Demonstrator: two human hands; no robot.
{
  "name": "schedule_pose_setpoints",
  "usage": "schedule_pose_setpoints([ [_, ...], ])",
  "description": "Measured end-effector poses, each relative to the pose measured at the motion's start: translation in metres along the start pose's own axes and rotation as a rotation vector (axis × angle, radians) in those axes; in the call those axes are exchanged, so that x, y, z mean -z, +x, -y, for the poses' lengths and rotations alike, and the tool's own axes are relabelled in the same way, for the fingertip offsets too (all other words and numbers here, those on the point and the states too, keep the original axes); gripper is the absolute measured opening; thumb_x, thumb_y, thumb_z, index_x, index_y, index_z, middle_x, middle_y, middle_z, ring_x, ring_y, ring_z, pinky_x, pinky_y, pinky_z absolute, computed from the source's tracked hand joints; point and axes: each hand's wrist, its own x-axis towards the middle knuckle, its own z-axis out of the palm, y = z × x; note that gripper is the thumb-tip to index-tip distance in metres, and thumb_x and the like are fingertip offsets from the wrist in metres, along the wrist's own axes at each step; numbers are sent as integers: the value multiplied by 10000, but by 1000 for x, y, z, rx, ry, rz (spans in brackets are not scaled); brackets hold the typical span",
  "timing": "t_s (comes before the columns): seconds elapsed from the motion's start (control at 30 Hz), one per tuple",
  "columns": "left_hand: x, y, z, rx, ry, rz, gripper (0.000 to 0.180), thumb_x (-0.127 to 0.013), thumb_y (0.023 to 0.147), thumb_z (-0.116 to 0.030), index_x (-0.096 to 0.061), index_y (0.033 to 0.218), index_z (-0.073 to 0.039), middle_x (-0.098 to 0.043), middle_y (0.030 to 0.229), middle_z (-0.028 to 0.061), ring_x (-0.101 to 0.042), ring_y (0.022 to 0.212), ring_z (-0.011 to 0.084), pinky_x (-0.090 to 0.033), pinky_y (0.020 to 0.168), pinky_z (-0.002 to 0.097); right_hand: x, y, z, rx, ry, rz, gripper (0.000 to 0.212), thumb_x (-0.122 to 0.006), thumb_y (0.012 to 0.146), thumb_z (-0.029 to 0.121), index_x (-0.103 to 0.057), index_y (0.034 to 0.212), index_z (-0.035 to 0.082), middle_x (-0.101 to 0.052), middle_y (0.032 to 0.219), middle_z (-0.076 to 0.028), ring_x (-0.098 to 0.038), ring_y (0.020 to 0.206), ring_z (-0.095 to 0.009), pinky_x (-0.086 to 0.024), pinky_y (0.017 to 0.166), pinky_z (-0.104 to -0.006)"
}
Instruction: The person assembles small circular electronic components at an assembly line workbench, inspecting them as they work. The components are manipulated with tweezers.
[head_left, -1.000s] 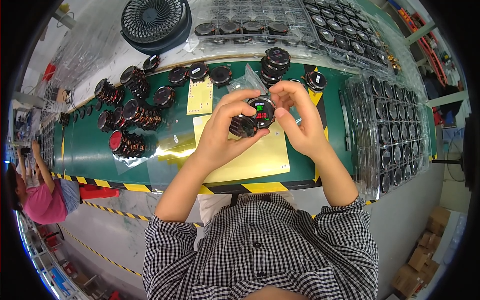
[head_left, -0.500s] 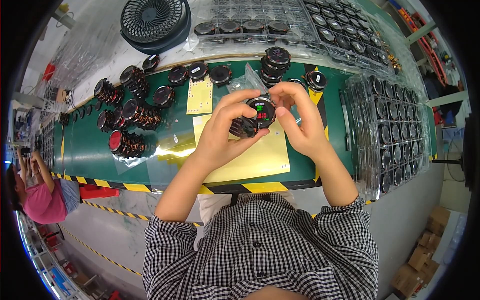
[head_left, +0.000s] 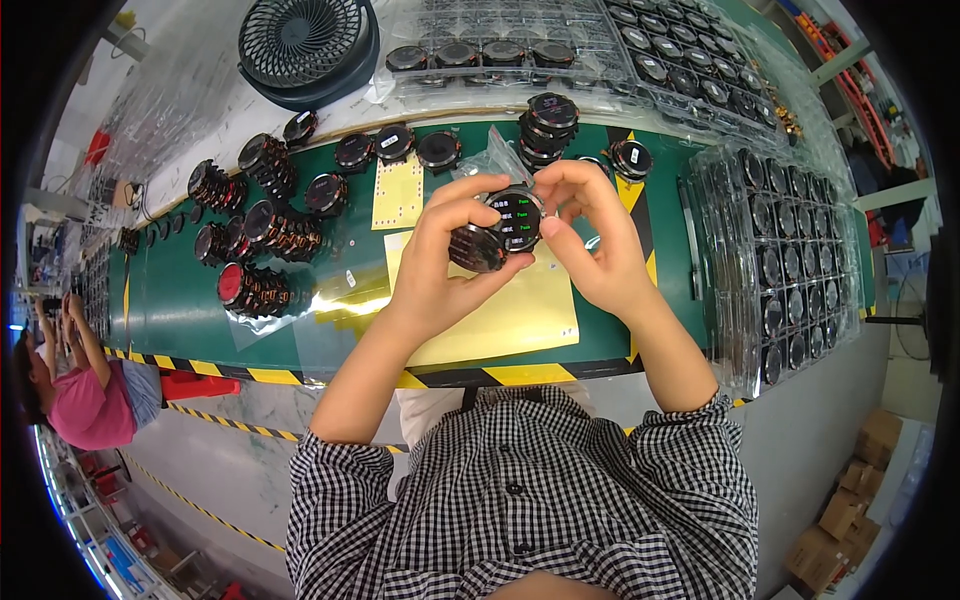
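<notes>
A round black smartwatch body [head_left: 521,222] with a lit screen showing green and white lines of text is held over the yellow sheet [head_left: 510,320]. My left hand [head_left: 425,275] is closed around it from the left, thumb below and fingers above. A second, dark-screened watch body [head_left: 476,248] sits in the same hand, overlapping the lit one's left side. My right hand [head_left: 605,240] has its thumb and bent index finger at the lit watch's right rim. The rim under those fingertips is partly hidden.
Stacks of watch bodies [head_left: 283,230] stand on the green mat [head_left: 170,290] to the left. Clear trays of watches [head_left: 790,270] rise at the right, and more trays [head_left: 500,60] lie behind. A fan [head_left: 305,45] is at the back left. Another person [head_left: 90,405] is at far left.
The lit screen has switched from green and red text to a list in white and green. The dark watch now shows more of its face; both hands stay in nearly the same place.
</notes>
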Motion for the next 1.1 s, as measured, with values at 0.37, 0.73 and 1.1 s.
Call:
schedule_pose_setpoints([
  [0.37,0,-3,-3,232,-305,-41,599,-834,672,-26,-423,1105,-79,-528,1257,170,-559,1139,253,-506,885,322,1,1,2,-208,263,6,218,-499,945,33,-517,1162,14,-572,1027,-43,-561,863,-80,-455,709,-221],
  [0.73,5,1,-7,163,-188,150,631,-820,664,34,-388,1106,-91,-510,1259,213,-589,1084,231,-577,794,286,1,1,7,-242,311,31,161,-476,966,51,-502,1124,26,-496,788,36,-434,678,-14,-341,586,-182],
  [1.1,1,-1,-11,342,-332,88,573,-826,690,-44,-436,1108,-73,-538,1249,133,-576,1083,197,-499,878,305,1,-2,7,-353,373,33,238,-477,924,17,-493,1161,37,-494,897,8,-452,792,-44,-368,680,-194],
])
